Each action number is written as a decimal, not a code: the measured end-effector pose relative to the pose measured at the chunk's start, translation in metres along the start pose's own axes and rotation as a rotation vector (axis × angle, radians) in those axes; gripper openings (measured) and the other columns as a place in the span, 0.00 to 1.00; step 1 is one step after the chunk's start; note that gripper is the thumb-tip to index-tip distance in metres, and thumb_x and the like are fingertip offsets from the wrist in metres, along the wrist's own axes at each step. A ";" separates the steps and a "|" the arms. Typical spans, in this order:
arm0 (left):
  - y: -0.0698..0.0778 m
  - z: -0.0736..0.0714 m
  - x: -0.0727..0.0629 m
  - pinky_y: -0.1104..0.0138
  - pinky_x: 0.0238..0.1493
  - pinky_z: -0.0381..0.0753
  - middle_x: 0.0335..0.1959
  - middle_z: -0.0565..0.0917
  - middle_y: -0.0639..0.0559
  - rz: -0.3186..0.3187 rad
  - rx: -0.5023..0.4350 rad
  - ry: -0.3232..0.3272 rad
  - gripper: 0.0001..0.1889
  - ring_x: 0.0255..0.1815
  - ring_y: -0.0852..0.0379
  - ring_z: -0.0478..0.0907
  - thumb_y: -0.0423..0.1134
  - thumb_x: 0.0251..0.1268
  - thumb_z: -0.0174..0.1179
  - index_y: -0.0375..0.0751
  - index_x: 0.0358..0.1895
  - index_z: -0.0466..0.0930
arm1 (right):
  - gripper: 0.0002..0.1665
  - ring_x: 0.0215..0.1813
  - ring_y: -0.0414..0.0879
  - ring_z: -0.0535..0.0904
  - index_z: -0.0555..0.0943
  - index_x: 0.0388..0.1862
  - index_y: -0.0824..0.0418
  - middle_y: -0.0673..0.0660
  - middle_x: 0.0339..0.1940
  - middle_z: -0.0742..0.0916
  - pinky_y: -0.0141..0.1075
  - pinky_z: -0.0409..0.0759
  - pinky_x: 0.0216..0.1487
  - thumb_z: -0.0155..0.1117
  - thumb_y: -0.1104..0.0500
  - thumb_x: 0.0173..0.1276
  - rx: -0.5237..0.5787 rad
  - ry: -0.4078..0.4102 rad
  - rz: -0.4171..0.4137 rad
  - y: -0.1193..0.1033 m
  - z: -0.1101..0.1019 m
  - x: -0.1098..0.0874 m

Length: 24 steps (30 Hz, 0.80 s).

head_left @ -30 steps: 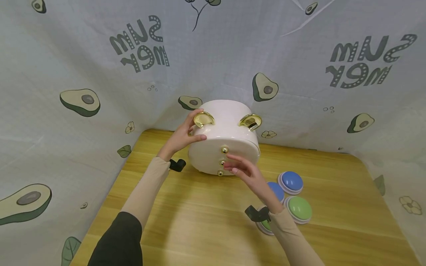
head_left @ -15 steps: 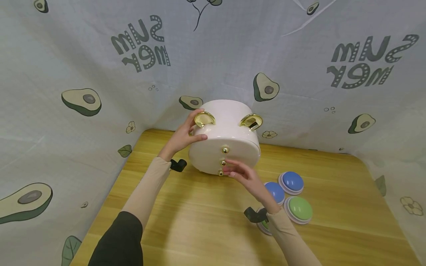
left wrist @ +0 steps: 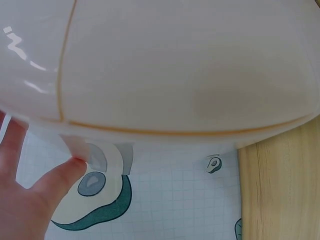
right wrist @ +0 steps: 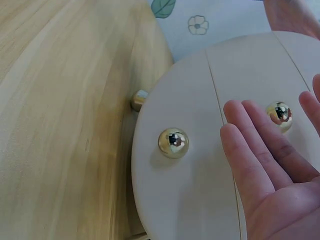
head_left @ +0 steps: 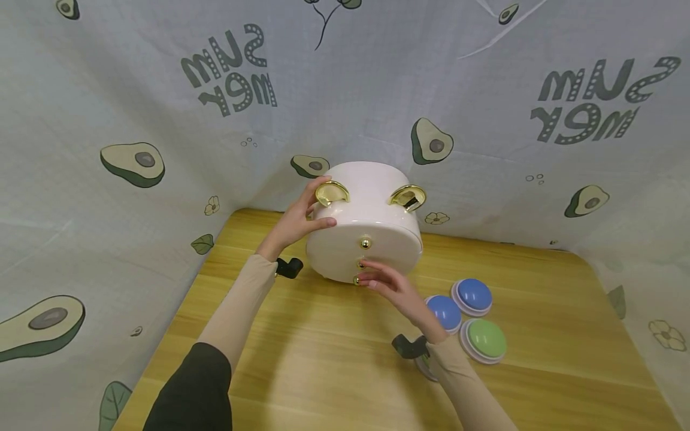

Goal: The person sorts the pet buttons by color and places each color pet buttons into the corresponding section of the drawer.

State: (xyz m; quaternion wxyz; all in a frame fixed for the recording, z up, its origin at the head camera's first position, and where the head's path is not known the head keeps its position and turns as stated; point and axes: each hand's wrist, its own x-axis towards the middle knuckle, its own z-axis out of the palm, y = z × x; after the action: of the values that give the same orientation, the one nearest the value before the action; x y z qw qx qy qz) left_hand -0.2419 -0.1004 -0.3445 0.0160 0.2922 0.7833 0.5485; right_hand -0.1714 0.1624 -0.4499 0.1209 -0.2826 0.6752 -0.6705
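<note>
A glossy white round-fronted drawer box [head_left: 372, 179] stands at the back of the table, with two gold ear-shaped pieces on top. Gold round knobs run down its front; the right wrist view shows a knob [right wrist: 173, 143] on the lowest section and another knob [right wrist: 280, 116] above it. My left hand [head_left: 295, 222] rests on the box's upper left side, thumb along the front edge, other fingers beside the left gold ear [head_left: 331, 193]. My right hand [head_left: 396, 293] is before the lower front, fingers extended and apart, fingertips overlapping the lower knobs in the head view.
Right of the box lie round push buttons: two blue buttons [head_left: 474, 294] and two green buttons [head_left: 487, 337], one green partly behind my right wrist. Avocado-printed cloth [head_left: 345, 90] hangs behind the wooden table [head_left: 302, 365]. Gold feet [right wrist: 138, 100] support the box.
My right hand has moved slightly down and left across the front, from near the middle knob toward the lowest one. My left hand and the box have stayed in place.
</note>
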 end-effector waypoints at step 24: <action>-0.038 0.001 0.008 0.45 0.66 0.58 0.74 0.55 0.50 0.015 -0.001 0.021 0.47 0.71 0.44 0.58 0.62 0.54 0.64 0.61 0.74 0.48 | 0.21 0.54 0.69 0.75 0.69 0.62 0.78 0.77 0.54 0.77 0.40 0.76 0.56 0.52 0.74 0.70 -0.013 0.074 0.006 0.002 0.010 0.007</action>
State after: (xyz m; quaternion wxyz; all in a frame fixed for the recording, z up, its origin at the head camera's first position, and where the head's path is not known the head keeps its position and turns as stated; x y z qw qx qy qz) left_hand -0.2648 -0.1043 -0.3752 0.0037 0.2919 0.7809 0.5522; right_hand -0.1725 0.1500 -0.4507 0.0960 -0.2566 0.6845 -0.6756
